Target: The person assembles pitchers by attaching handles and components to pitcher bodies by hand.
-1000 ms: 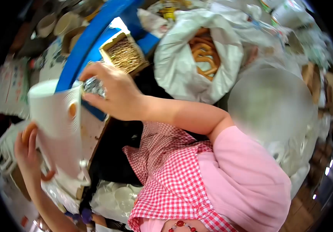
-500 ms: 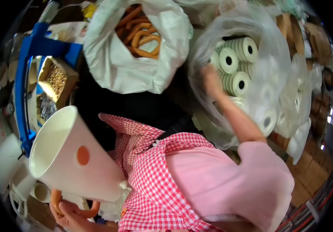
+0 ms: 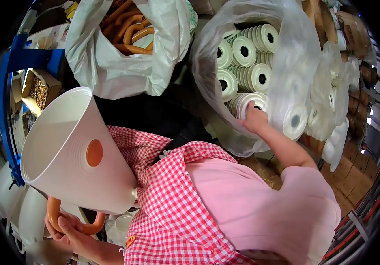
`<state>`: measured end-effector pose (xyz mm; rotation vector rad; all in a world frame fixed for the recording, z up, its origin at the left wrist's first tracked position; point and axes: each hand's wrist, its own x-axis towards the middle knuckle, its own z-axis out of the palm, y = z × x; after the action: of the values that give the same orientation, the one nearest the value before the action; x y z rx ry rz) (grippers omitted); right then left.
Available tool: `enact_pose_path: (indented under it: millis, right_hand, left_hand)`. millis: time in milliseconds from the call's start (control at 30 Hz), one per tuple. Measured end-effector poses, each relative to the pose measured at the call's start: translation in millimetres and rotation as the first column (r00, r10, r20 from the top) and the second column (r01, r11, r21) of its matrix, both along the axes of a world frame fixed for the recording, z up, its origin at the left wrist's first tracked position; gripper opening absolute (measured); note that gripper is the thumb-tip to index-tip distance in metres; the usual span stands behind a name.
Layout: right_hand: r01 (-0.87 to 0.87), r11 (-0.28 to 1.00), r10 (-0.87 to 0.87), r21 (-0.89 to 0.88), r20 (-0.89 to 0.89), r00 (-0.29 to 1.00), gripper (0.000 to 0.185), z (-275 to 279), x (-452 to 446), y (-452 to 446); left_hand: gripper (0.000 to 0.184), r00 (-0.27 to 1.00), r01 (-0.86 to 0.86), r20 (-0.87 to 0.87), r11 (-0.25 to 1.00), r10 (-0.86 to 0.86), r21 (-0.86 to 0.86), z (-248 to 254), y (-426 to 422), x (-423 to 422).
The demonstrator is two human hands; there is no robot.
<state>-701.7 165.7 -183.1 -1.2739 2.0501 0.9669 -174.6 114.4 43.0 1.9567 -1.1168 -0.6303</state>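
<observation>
Gripping orange handle (image 3: 95, 224) with left hand (image 3: 68, 227), closed round the bar. Fixed to that handle: white bucket (image 3: 84, 174), held tipped, mouth toward the sack side. Tight at the rim: overlapping in view with blue frame (image 3: 29, 59) and just beside small box (image 3: 55, 86) of brass-coloured pieces; cannot tell if touching. Base right up against checked apron (image 3: 168, 190), or nearly. Over near edge of open clear bag (image 3: 298, 62): right hand (image 3: 257, 119), with fingers on nearest stack of white discs (image 3: 254, 73); cannot tell if gripping or only touching. Wide mouth on bag, room above the stacks for the hand, wall loose and standing high at right edge. Dark gap between near edges of bag and white sack (image 3: 123, 75), narrowing toward their far edges. Counts: one bucket, one handle on it, one orange round patch on bucket wall, one sack, at least seven disc faces in bag, one seen through plastic at its right edge; at least five orange curved pieces (image 3: 130, 48) in sack, overlapping, exact number unclear.
</observation>
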Motion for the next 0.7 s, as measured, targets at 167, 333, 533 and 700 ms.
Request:
enact_pose_path:
  millis: [167, 333, 533, 700]
  right_hand:
    - [-0.271, 0.907, 0.237, -0.323, -0.143, 0.961, 0.062, -9, -13, 13]
    - [0.153, 0.832, -0.254, -0.533, -0.122, 0.959, 0.050, -55, -88, -76]
    - [-0.023, 0.200, 0.164, -0.979, 0.010, 0.986, 0.053, -1, -51, -239]
    - [0.702, 0.327, 0.686, -0.633, 0.670, 0.284, 0.051, 131, 158, -278]
  left_hand:
    - [0.039, 0.998, 0.015, -0.066, 0.999, -0.013, 0.035, -20, 14, 10]
    - [0.042, 0.990, -0.032, -0.135, 0.995, 0.045, 0.096, -38, 27, 14]
    - [0.046, 0.972, -0.176, -0.135, 0.978, 0.190, 0.110, -18, 32, -1]
    - [0.044, 0.971, -0.120, -0.207, 0.993, 0.118, 0.003, -17, 73, 8]
